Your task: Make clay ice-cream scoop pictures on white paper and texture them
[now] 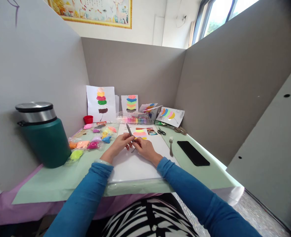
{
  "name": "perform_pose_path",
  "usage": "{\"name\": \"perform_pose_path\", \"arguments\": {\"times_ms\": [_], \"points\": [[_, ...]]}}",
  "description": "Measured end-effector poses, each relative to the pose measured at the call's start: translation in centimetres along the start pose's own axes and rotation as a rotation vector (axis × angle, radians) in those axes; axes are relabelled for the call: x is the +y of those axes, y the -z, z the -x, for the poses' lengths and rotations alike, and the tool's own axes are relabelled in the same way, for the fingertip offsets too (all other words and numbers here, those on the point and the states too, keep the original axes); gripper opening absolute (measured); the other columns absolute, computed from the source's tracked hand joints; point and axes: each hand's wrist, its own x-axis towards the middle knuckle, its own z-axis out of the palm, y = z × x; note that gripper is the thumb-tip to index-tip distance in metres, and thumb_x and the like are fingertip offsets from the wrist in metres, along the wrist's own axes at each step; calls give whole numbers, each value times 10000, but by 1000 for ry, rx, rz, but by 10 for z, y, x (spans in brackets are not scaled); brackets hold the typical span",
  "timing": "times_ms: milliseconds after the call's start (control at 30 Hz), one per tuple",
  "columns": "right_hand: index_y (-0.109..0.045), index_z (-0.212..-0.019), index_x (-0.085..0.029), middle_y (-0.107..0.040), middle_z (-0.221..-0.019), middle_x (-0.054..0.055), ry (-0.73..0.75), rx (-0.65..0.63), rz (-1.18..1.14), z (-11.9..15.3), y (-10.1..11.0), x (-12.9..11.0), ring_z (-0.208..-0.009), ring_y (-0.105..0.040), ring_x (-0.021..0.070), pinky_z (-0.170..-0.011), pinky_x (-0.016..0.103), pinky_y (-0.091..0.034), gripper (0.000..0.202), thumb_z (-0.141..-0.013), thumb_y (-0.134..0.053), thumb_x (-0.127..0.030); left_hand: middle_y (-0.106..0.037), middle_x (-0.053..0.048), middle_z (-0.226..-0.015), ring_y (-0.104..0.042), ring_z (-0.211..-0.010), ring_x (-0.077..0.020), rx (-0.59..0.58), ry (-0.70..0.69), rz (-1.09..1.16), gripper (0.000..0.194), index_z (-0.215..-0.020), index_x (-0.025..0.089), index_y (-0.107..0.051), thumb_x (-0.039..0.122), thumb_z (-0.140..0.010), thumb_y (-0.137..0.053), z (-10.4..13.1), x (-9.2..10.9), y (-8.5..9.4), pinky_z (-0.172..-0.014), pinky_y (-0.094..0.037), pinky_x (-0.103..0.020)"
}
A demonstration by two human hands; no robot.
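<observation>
Both hands meet over the white paper (132, 164) in the middle of the table. The left hand (119, 144) pinches a thin metal tool (130, 130) near its low end. The right hand (145, 148) curls closed beside it; what it holds is hidden. The tool looks stiff, light and smooth, so the low end seems the best place to hold it. Soft clay bags (91, 141) lie at the left.

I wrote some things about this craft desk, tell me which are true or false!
1. The left hand holds a thin metal tool. True.
2. The silver metal fork lies left of the white paper sheet. False: it lies to the right of it.
3. The flat black phone rests on the pale green table cover. True.
4. The big dark green jug with a steel lid stands on the right. False: it stands on the left.
5. The right hand rests on the paper. True.
</observation>
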Motion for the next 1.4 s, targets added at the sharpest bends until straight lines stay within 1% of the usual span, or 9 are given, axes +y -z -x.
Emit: {"name": "perform_pose_path", "arguments": {"times_ms": [133, 233, 333, 433, 533, 633, 867, 1300, 1400], "points": [[-619, -1082, -211, -710, -838, 16, -13, -27, 41, 0, -1, 0, -736, -642, 156, -654, 233, -372, 242, -936, -469, -332, -646, -55, -778, -605, -627, -139, 25, -15, -103, 409, -849, 148, -653, 539, -812, -538, -2, -3, 1, -485, -451, -228], [-619, -1117, -217, -718, -882, 23, -70, -3, 57, -4, 4, 2, -788, -652, 163, -681, 231, -388, 266, -937, -462, -332, -682, -77, -840, -606, -642, -154, 106, -8, -215, 438, -927, 151, -692, 536, -800, -527, -5, -9, 5, -488, -446, -241], [-614, -1141, -211, -719, -896, 46, -289, 81, 150, -9, 16, 13, -811, -660, 179, -690, 241, -403, 311, -958, -407, -354, -706, -94, -848, -631, -695, -197, 258, 43, -340, 426, -923, 145, -706, 506, -773, -539, -8, -15, 11, -529, -458, -273], [-601, -1185, -200, -715, -930, 90, -546, 143, 310, -13, 35, 37, -856, -668, 213, -728, 279, -429, 358, -969, -367, -361, -722, -108, -924, -649, -856, -256, 357, 74, -425, 374, -865, 145, -711, 467, -756, -555, -7, -14, 16, -689, -493, -326], [-642, -1116, -151, -701, -993, 148, -706, 78, 406, -12, 52, 62, -943, -662, 246, -778, 320, -451, 358, -961, -373, -329, -721, -114, -999, -639, -953, -282, 350, 90, -397, 396, -895, 131, -711, 473, -752, -568, -4, -7, 16, -821, -475, -356], [-682, -1051, -122, -677, -1061, 191, -803, -28, 443, -7, 60, 77, -1017, -648, 256, -807, 322, -461, 295, -914, -449, -241, -698, -122, -1101, -627, -1005, -285, 329, 125, -291, 497, -1006, 125, -693, 537, -749, -584, 1, 0, 13, -844, -470, -354], [-705, -1034, -134, -677, -1074, 178, -847, -107, 521, 3, 63, 86, -1027, -649, 260, -806, 326, -484, 295, -827, -497, -104, -624, -110, -1262, -557, -1149, -273, 338, 133, -89, 533, -1085, 159, -666, 577, -767, -579, 8, 10, 9, -895, -465, -343], [-694, -1074, -134, -614, -1149, 191, -811, -118, 556, 9, 63, 88, -1102, -575, 301, -850, 378, -459, 327, -839, -467, -117, -557, -117, -1348, -520, -1209, -261, 305, 175, -31, 529, -1104, 168, -641, 586, -788, -567, 5, 6, 10, -853, -482, -303], [-688, -1069, -99, -579, -1178, 224, -756, -60, 579, 9, 61, 85, -1147, -520, 329, -853, 408, -454, 330, -852, -439, -112, -541, -115, -1367, -507, -1223, -256, 297, 185, -26, 540, -1116, 179, -637, 603, -790, -564, 6, 7, 10, -848, -480, -291]]}}
